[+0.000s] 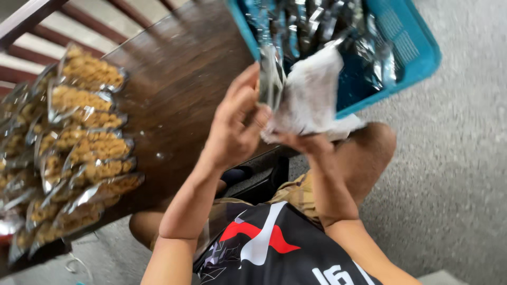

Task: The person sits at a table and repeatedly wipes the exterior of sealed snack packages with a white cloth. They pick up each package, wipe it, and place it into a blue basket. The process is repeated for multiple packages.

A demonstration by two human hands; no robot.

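My left hand (235,126) grips a shiny silver pouch (270,79) by its edge, held upright above the table's near edge. My right hand (303,141) is mostly hidden under a white crumpled cloth (311,97) that it holds against the pouch. Both hands meet just in front of a blue plastic basket (417,50) filled with several empty silver pouches (317,21).
A dark wooden table (179,89) carries several clear pouches filled with golden-brown snacks (79,142), stacked at the left. Wooden chair slats (31,31) show at the upper left. Grey floor (454,174) lies to the right. My knees and dark shirt are below.
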